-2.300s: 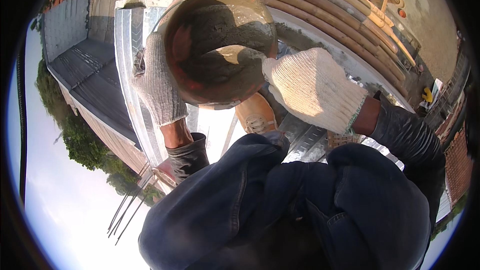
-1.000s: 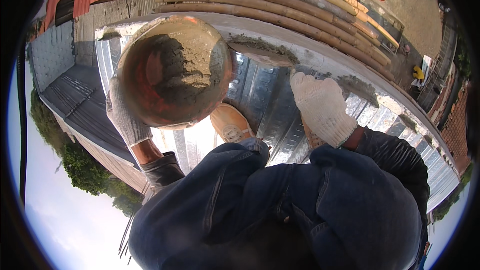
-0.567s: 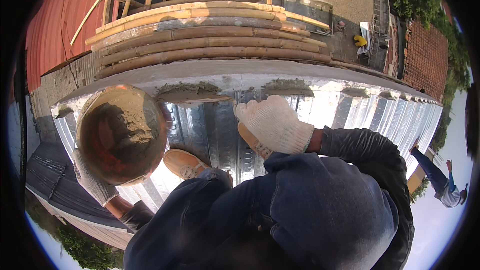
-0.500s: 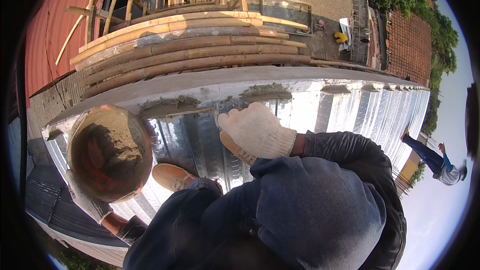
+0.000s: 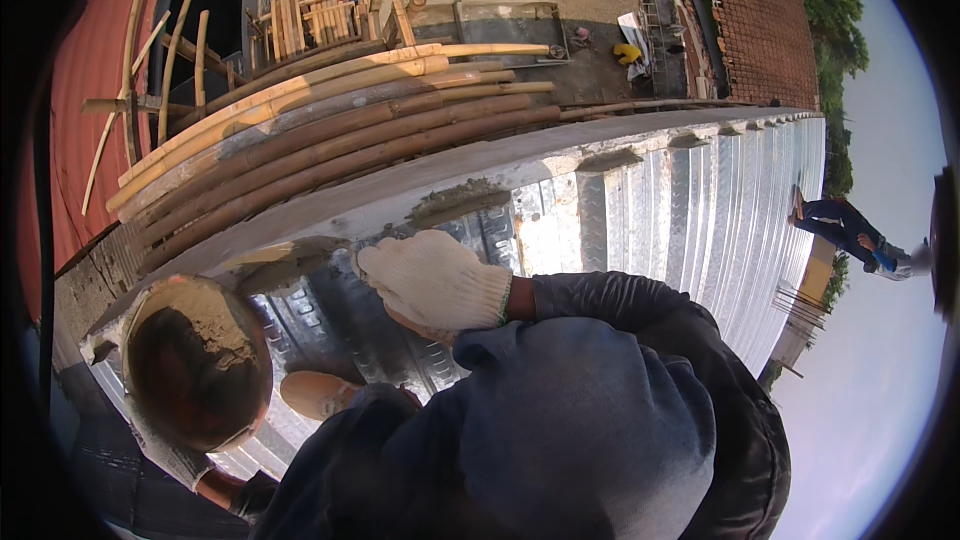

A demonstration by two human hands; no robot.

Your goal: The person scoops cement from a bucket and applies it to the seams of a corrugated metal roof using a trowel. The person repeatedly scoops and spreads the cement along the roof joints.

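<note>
My left hand (image 5: 172,452), in a pale knit glove, grips the side of a round bucket (image 5: 264,370). Wet grey mortar (image 5: 222,335) lies inside it, and the bucket partly hides my fingers. My right hand (image 5: 440,282), gloved too, is closed at the concrete ledge (image 5: 385,192). It appears to hold a trowel, largely hidden; its flat edge runs left along the mortar patch (image 5: 290,258) below the ledge. Another mortar patch (image 5: 455,202) fills a gap farther right. Ribbed metal decking (image 5: 600,205) lies below my hands.
My shoe (image 5: 315,395) stands on the decking beside the bucket. Bamboo poles (image 5: 340,130) lie stacked beyond the ledge, with a drop to the ground past them. A person in yellow (image 5: 627,53) is down there. Another person (image 5: 845,230) stands on the far right decking.
My right hand has moved left and slightly down along the ledge. The bucket sits lower and farther left in view as the whole view shifts. The far-right person has changed posture.
</note>
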